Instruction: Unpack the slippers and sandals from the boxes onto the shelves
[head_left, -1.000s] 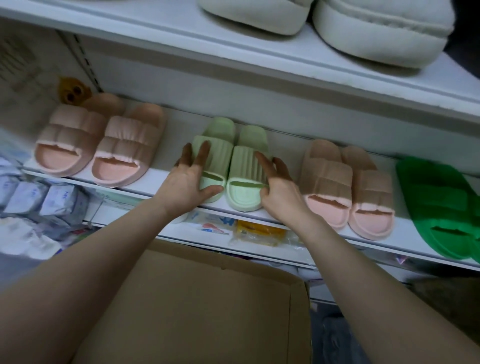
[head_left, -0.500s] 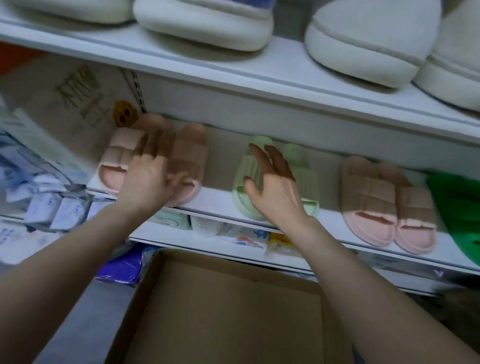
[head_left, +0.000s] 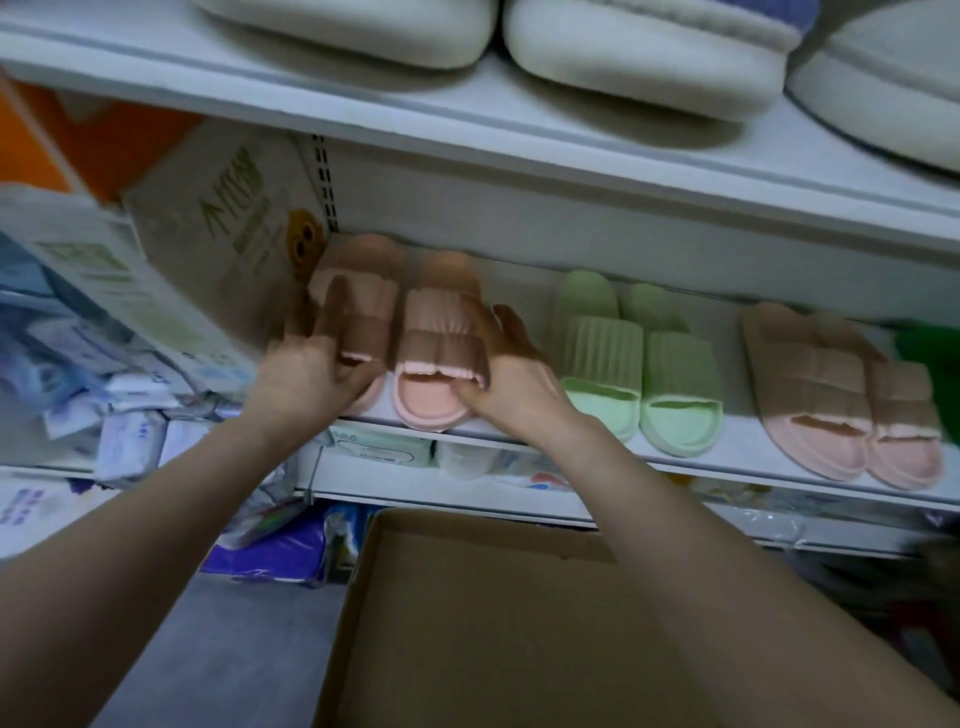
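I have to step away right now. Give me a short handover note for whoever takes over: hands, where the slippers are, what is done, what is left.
Left hand: on the outer side of the left pink ribbed foam slipper, fingers over its strap.
Right hand: grips the right pink ribbed foam slipper of that pair, thumb at its toe opening.
Middle white shelf: that pair at the left end, then the light green ribbed slides, then a second pink pair.
Done: three pairs shelved.
Left: square up the held pair. The brown cardboard box below shows no slippers in its visible part.
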